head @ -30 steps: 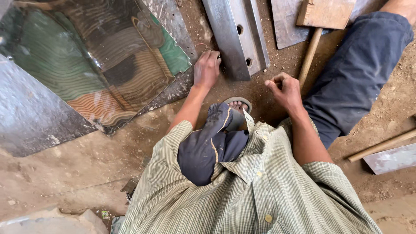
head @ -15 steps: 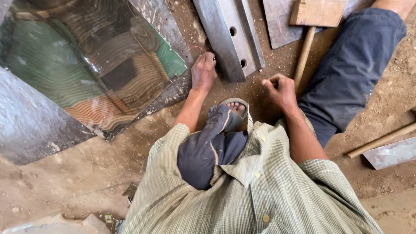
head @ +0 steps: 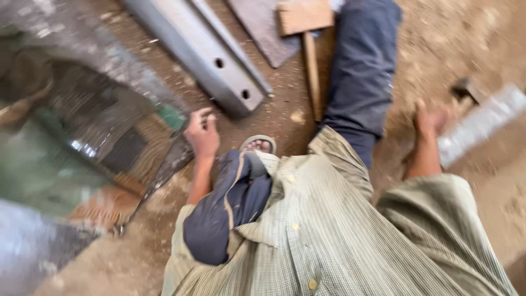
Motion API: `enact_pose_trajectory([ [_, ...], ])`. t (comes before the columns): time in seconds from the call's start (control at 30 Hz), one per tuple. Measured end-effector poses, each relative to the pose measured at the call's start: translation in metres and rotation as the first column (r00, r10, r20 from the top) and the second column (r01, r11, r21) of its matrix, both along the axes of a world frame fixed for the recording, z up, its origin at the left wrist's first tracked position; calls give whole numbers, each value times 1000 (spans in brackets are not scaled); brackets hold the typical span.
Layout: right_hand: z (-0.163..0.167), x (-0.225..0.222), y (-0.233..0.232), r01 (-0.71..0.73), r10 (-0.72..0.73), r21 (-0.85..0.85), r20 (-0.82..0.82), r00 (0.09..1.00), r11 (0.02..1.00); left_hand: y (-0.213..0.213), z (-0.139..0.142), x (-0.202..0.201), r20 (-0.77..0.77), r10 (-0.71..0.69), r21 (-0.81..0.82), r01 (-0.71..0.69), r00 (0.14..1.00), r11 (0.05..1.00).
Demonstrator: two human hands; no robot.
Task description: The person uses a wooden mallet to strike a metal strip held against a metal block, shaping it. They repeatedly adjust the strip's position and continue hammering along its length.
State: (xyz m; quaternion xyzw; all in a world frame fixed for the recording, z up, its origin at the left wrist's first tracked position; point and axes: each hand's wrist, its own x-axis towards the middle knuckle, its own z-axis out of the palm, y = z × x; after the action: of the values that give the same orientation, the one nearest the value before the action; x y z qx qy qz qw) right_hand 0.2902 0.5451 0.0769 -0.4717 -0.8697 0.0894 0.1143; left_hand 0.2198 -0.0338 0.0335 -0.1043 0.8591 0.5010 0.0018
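My left hand [head: 201, 134] rests low on the dirt with its fingers curled, right beside the edge of a large shiny reflective metal sheet [head: 93, 142]; nothing shows inside it. Just beyond it lies a grey metal channel with holes [head: 211, 55]. My right hand [head: 433, 123] is stretched far out to the right, blurred, close to the end of a pale grey metal bar [head: 482, 123]. Whether it touches the bar is unclear. My bent knee in dark trousers [head: 230, 205] and a sandalled foot [head: 257, 145] sit between the hands.
A wooden mallet [head: 307, 33] lies at the top on a flat grey plate [head: 257, 27], beside my outstretched leg [head: 361, 71]. A small dark object [head: 466, 87] lies past the bar. The ground is loose sandy dirt.
My right hand has swung from the middle, near the foot, out to the right toward the grey bar. The view has tilted and blurred. My left hand stays by the sheet.
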Motion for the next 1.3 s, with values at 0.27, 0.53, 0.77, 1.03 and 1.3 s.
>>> enact_pose_trajectory([
  [0.27, 18, 17, -38, 180, -158, -122, 167, 973, 976, -33, 16, 4, 93, 187, 65, -193, 978, 979],
  [0.53, 24, 37, -5, 344, -305, -220, 192, 933, 913, -22, -11, -1, -32, 156, 52, -154, 987, 987],
  [0.77, 21, 45, 26, 170, -419, -863, -53, 906, 476, -17, -25, -15, -27, 63, -93, -65, 998, 994],
  [1.03, 116, 38, -58, -376, 164, -462, -436, 885, 803, -72, -21, -10, -129, 353, -459, -371, 927, 807],
  [1.3, 165, -61, -257, -334, 691, -920, -105, 715, 206, -120, -40, 19, -222, 349, -755, -387, 910, 529],
])
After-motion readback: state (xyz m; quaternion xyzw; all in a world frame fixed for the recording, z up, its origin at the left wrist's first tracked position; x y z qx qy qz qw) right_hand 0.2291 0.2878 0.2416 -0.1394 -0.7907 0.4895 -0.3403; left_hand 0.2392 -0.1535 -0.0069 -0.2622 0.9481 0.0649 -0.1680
